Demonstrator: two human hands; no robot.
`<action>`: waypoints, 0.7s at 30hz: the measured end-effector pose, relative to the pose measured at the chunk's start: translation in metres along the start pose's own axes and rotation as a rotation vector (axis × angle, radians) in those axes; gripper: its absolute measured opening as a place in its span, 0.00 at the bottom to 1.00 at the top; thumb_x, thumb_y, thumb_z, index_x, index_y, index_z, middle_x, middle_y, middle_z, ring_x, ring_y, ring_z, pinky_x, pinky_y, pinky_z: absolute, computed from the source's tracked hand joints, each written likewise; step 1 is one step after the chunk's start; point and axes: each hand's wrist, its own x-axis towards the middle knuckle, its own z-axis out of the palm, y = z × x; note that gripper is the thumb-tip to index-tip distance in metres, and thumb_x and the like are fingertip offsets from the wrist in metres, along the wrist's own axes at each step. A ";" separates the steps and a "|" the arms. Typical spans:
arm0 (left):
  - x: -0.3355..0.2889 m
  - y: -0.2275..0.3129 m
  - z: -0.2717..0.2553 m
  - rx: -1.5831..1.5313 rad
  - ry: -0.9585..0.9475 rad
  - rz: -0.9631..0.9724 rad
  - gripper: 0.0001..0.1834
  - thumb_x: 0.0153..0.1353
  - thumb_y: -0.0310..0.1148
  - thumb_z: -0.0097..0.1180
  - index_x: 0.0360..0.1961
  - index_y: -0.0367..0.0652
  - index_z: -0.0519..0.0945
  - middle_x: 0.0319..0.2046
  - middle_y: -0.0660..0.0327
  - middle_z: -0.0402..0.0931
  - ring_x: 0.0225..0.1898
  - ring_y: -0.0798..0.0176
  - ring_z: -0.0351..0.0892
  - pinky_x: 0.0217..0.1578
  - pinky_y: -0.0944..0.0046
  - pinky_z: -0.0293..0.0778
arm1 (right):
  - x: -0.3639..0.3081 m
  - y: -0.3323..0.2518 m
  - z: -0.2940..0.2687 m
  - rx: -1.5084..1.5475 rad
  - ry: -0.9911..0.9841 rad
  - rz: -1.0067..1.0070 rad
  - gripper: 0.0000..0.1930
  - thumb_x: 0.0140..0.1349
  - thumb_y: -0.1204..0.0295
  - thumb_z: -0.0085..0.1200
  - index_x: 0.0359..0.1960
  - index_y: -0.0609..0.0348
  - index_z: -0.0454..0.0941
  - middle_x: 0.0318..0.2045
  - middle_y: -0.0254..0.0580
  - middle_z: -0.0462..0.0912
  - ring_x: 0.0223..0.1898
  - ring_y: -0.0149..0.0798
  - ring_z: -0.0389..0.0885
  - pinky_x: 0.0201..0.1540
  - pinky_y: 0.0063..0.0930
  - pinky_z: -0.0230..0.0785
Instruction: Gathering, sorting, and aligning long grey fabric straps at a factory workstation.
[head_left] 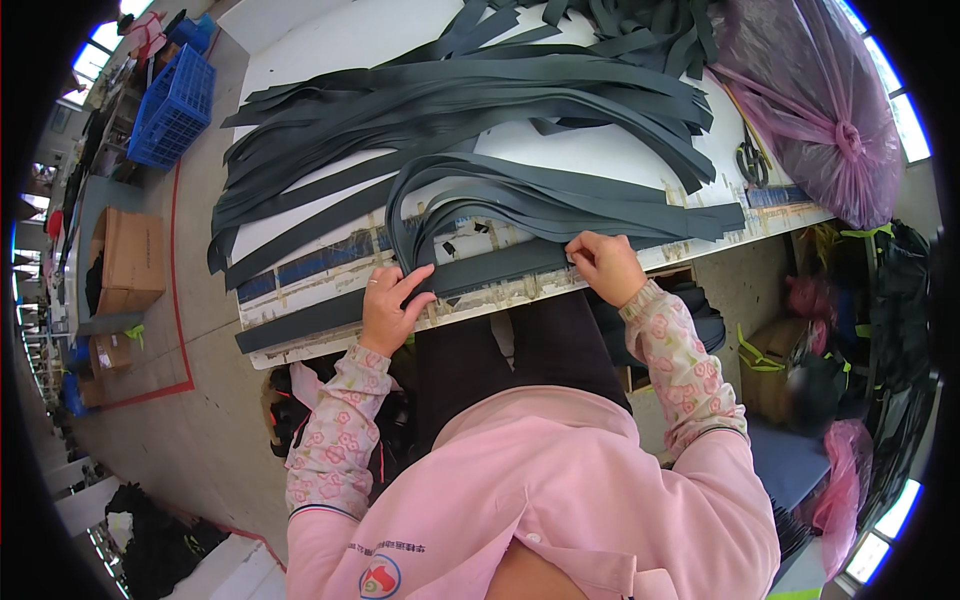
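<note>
Dark strip (pixel 500 263) laid flat along the table's (pixel 330 55) near edge, centre of the frame, seemingly kept there for easy reach. Here's the right hand (pixel 608 267), thumb and forefinger pinched at the strip's upper edge, apparently steadying it. And the left hand (pixel 391 308), left of centre, curls where the looped bundle (pixel 530 192) bends down, thumb and forefinger slightly parted; whether they grip, I can't tell. Just beyond, that bundle arches up, perhaps because its end is drawn in. Farther up, a loose heap (pixel 450 95), the strips running mostly lengthwise, likely to limit tangling. Upper right, scissors (pixel 751 162) beside a pink bag (pixel 810 90).
</note>
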 end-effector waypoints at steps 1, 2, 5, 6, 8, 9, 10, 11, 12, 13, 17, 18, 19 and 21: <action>0.000 -0.001 0.000 0.002 0.007 0.006 0.25 0.48 0.36 0.71 0.51 0.50 0.85 0.27 0.60 0.63 0.33 0.54 0.66 0.36 0.56 0.66 | 0.001 0.006 0.002 -0.039 0.004 -0.052 0.05 0.59 0.75 0.56 0.35 0.59 0.83 0.26 0.44 0.85 0.28 0.43 0.84 0.33 0.32 0.74; 0.000 0.000 0.000 0.002 0.006 0.004 0.25 0.48 0.36 0.71 0.51 0.50 0.85 0.27 0.60 0.63 0.33 0.54 0.66 0.36 0.56 0.66 | 0.003 0.006 0.003 -0.078 0.006 -0.106 0.05 0.59 0.75 0.57 0.36 0.59 0.83 0.26 0.44 0.85 0.27 0.41 0.83 0.32 0.31 0.73; -0.001 0.000 -0.004 0.019 0.031 0.009 0.25 0.48 0.34 0.71 0.51 0.50 0.85 0.27 0.60 0.64 0.32 0.54 0.66 0.36 0.56 0.66 | 0.007 0.001 -0.003 0.260 -0.012 0.024 0.06 0.60 0.76 0.57 0.38 0.61 0.83 0.24 0.41 0.83 0.24 0.32 0.80 0.30 0.28 0.70; -0.001 0.000 -0.005 0.018 0.029 0.018 0.23 0.49 0.33 0.70 0.50 0.51 0.85 0.27 0.60 0.64 0.32 0.54 0.66 0.35 0.56 0.66 | 0.008 -0.006 -0.002 0.264 -0.023 0.014 0.06 0.60 0.76 0.57 0.38 0.61 0.83 0.24 0.41 0.83 0.24 0.32 0.80 0.30 0.28 0.70; -0.001 0.000 -0.006 0.032 0.032 0.014 0.22 0.51 0.31 0.69 0.50 0.51 0.85 0.27 0.60 0.64 0.32 0.54 0.67 0.35 0.56 0.67 | 0.004 -0.026 0.006 0.454 -0.080 0.054 0.07 0.61 0.76 0.57 0.39 0.64 0.83 0.23 0.37 0.81 0.25 0.26 0.75 0.30 0.24 0.69; -0.001 0.000 -0.004 0.031 0.035 0.021 0.21 0.52 0.30 0.67 0.50 0.52 0.85 0.27 0.60 0.65 0.32 0.54 0.67 0.35 0.57 0.67 | 0.004 -0.039 0.011 0.438 -0.185 0.053 0.07 0.62 0.77 0.56 0.39 0.65 0.83 0.22 0.34 0.80 0.25 0.25 0.75 0.30 0.23 0.70; -0.001 0.000 -0.003 0.032 0.038 0.027 0.21 0.53 0.28 0.66 0.50 0.52 0.85 0.27 0.60 0.65 0.32 0.54 0.67 0.35 0.57 0.68 | 0.004 -0.046 0.022 0.472 -0.332 0.037 0.12 0.62 0.77 0.56 0.46 0.64 0.81 0.22 0.33 0.79 0.24 0.25 0.75 0.30 0.24 0.70; 0.000 0.001 -0.001 0.016 0.061 0.027 0.22 0.54 0.27 0.63 0.52 0.56 0.85 0.27 0.60 0.65 0.31 0.55 0.67 0.35 0.57 0.68 | 0.004 -0.053 0.033 0.549 -0.466 0.074 0.15 0.62 0.77 0.56 0.51 0.64 0.79 0.22 0.33 0.79 0.24 0.25 0.75 0.30 0.24 0.70; 0.000 0.001 0.000 0.029 0.067 0.017 0.22 0.54 0.27 0.63 0.52 0.56 0.85 0.27 0.60 0.65 0.31 0.55 0.67 0.35 0.57 0.68 | 0.006 -0.057 0.044 0.622 -0.603 0.111 0.19 0.62 0.77 0.56 0.55 0.64 0.77 0.22 0.32 0.79 0.24 0.25 0.75 0.30 0.24 0.70; 0.000 0.001 0.000 0.061 0.022 0.028 0.23 0.54 0.27 0.62 0.53 0.59 0.85 0.26 0.61 0.64 0.31 0.55 0.66 0.35 0.57 0.67 | 0.011 -0.055 0.055 0.620 -0.581 0.048 0.23 0.62 0.76 0.57 0.60 0.62 0.74 0.21 0.36 0.79 0.23 0.29 0.76 0.30 0.26 0.70; -0.005 -0.002 -0.003 0.102 -0.026 0.031 0.25 0.55 0.28 0.60 0.54 0.65 0.84 0.27 0.60 0.63 0.30 0.56 0.65 0.35 0.57 0.66 | 0.038 -0.103 0.065 0.349 -0.031 -0.124 0.19 0.61 0.75 0.59 0.55 0.59 0.77 0.22 0.47 0.80 0.22 0.41 0.78 0.29 0.32 0.71; -0.004 -0.002 -0.002 0.098 -0.019 0.046 0.24 0.55 0.28 0.60 0.54 0.63 0.84 0.27 0.60 0.63 0.31 0.56 0.65 0.35 0.57 0.66 | 0.039 -0.104 0.076 0.349 -0.041 -0.134 0.19 0.61 0.75 0.59 0.55 0.59 0.77 0.22 0.47 0.80 0.22 0.41 0.78 0.29 0.32 0.71; -0.004 -0.001 -0.001 0.061 0.000 0.016 0.22 0.55 0.28 0.61 0.53 0.57 0.84 0.27 0.60 0.63 0.31 0.55 0.65 0.36 0.57 0.66 | 0.036 -0.100 0.092 0.364 -0.125 -0.153 0.15 0.60 0.75 0.59 0.50 0.61 0.79 0.21 0.46 0.80 0.22 0.42 0.79 0.29 0.33 0.72; -0.004 -0.001 -0.003 0.041 0.007 0.012 0.22 0.54 0.28 0.62 0.53 0.55 0.84 0.28 0.60 0.63 0.31 0.55 0.65 0.37 0.57 0.67 | 0.029 -0.108 0.107 0.357 -0.204 -0.159 0.06 0.60 0.74 0.59 0.37 0.63 0.81 0.22 0.48 0.82 0.23 0.46 0.82 0.31 0.35 0.74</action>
